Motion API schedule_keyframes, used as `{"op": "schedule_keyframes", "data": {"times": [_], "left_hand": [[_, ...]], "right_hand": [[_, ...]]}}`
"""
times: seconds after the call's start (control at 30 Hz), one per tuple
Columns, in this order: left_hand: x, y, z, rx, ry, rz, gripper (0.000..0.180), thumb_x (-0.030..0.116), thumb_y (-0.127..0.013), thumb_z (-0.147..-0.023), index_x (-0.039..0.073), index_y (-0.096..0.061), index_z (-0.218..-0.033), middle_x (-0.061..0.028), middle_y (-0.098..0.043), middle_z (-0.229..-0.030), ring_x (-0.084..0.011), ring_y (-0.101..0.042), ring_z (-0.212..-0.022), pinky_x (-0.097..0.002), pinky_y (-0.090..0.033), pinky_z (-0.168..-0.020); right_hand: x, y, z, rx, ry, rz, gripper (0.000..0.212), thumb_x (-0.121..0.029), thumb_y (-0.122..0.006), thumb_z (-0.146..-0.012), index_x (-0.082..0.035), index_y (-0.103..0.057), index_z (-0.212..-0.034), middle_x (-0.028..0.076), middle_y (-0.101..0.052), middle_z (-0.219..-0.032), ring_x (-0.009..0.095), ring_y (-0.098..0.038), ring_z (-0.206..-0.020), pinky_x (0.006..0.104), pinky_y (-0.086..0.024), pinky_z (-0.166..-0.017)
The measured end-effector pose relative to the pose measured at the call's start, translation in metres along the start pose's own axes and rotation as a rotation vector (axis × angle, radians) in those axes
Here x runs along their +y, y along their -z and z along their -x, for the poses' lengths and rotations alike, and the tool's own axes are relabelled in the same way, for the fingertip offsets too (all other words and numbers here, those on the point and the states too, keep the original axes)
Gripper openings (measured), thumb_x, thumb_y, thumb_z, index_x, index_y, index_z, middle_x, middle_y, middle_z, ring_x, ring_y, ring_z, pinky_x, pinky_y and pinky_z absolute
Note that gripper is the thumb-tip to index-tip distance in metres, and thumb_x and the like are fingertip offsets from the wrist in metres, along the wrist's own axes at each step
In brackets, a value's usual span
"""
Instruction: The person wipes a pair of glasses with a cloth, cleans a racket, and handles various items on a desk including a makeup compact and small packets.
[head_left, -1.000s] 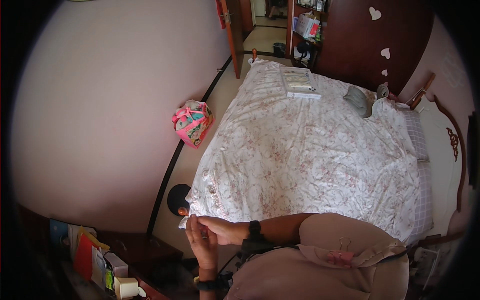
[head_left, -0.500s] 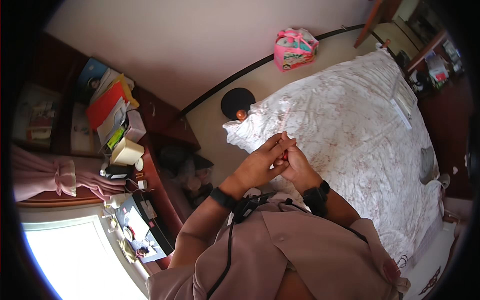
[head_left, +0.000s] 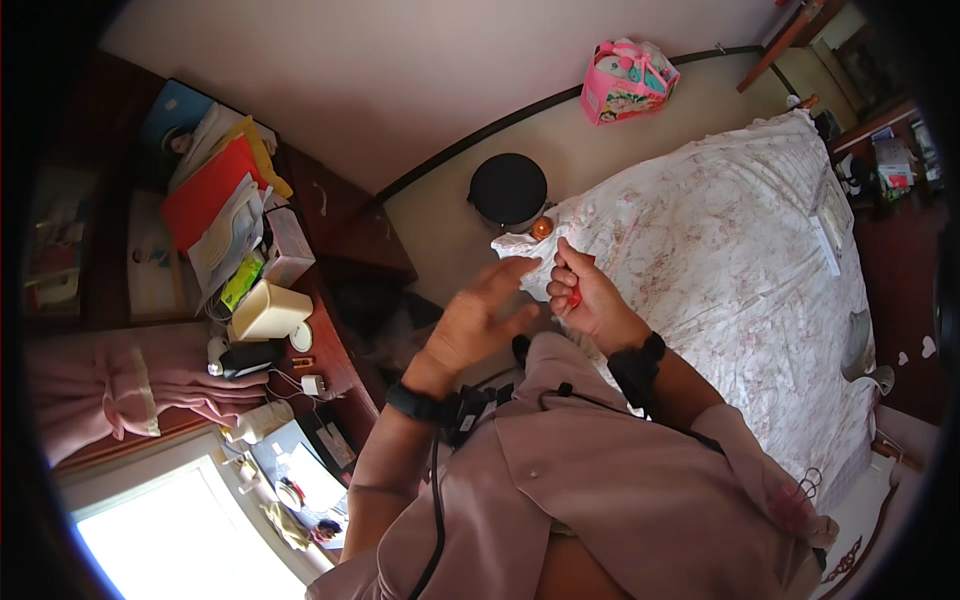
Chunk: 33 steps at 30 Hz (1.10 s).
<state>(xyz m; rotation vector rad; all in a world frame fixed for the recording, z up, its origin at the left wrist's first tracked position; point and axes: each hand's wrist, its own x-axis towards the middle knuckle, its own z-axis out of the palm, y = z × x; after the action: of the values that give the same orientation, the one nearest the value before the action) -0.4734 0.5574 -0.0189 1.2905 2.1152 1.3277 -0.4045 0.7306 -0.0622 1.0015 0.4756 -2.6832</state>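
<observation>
My right hand [head_left: 588,298] is closed in a fist around a small red object [head_left: 576,294]. Only bits of red show between and above the fingers, so its kind is hidden. Just to the left, my left hand [head_left: 478,318] is held apart from it, fingers spread and slightly blurred, with nothing seen in them. Both hands are raised in front of my body, beside the near corner of a bed with a white floral sheet [head_left: 690,240]. A round brown wooden knob [head_left: 542,228] stands at that corner.
A round black lidded bin [head_left: 508,188] stands beyond the bed corner. Against the wall is a pink bag [head_left: 628,84] of things. On the left, a dark red desk [head_left: 335,345] carries papers, folders, a cream container [head_left: 270,311] and a white charger [head_left: 312,384]. A pink curtain [head_left: 130,385] hangs by the window.
My hands were together over the red object; now the left has drawn away to the left and opened. My right hand has closed around the red object. The view has shifted slightly.
</observation>
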Motion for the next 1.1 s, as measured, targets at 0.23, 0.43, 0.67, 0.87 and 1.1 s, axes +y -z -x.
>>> {"op": "schedule_keyframes", "data": {"times": [0.23,0.43,0.67,0.87,1.1], "left_hand": [[-0.050,0.074,-0.048,0.146,0.175,0.138,0.035,-0.004,-0.059,-0.082,0.003,-0.057,-0.116,-0.0109,-0.062,-0.109,-0.0171,-0.061,-0.097,-0.0281,-0.048,-0.085],[-0.096,0.110,-0.151,0.041,0.028,0.065,0.032,-0.001,-0.058,-0.083,0.003,-0.057,-0.115,-0.0126,-0.063,-0.103,-0.0206,-0.063,-0.094,-0.0276,-0.048,-0.082],[-0.134,0.162,-0.266,-0.073,0.057,0.132,0.025,0.000,-0.059,-0.083,0.003,-0.061,-0.107,-0.0133,-0.065,-0.100,-0.0191,-0.064,-0.091,-0.0286,-0.049,-0.080],[-0.162,0.151,-0.359,-0.253,-0.072,0.155,0.024,0.008,-0.058,-0.084,0.004,-0.061,-0.107,-0.0105,-0.066,-0.093,-0.0198,-0.064,-0.085,-0.0284,-0.050,-0.074],[-0.176,0.133,-0.447,-0.204,-0.269,0.062,0.030,0.009,-0.060,-0.082,0.003,-0.056,-0.111,-0.0098,-0.057,-0.097,-0.0209,-0.056,-0.088,-0.0315,-0.046,-0.079]], "right_hand": [[-0.034,0.001,-0.064,0.233,0.023,-0.052,0.019,-0.022,-0.060,-0.088,-0.012,-0.056,-0.102,-0.006,-0.041,-0.060,0.005,-0.037,-0.052,0.0159,-0.033,-0.042],[-0.066,0.047,-0.145,0.050,0.244,-0.099,0.010,-0.004,-0.052,-0.083,-0.009,-0.056,-0.091,-0.001,-0.053,-0.068,0.006,-0.041,-0.046,0.0164,-0.035,-0.038],[-0.140,-0.059,-0.184,0.119,0.314,-0.098,0.013,-0.024,-0.060,-0.088,-0.012,-0.056,-0.093,-0.003,-0.049,-0.066,0.009,-0.047,-0.058,0.0220,-0.039,-0.047],[-0.200,-0.082,-0.187,0.122,0.583,-0.029,0.017,-0.024,-0.059,-0.088,-0.011,-0.058,-0.099,-0.003,-0.050,-0.067,0.008,-0.046,-0.056,0.0224,-0.038,-0.048],[-0.192,-0.052,-0.170,0.267,0.827,-0.400,0.016,-0.021,-0.056,-0.089,-0.008,-0.059,-0.098,-0.003,-0.046,-0.066,0.010,-0.042,-0.056,0.0225,-0.036,-0.049]]}}
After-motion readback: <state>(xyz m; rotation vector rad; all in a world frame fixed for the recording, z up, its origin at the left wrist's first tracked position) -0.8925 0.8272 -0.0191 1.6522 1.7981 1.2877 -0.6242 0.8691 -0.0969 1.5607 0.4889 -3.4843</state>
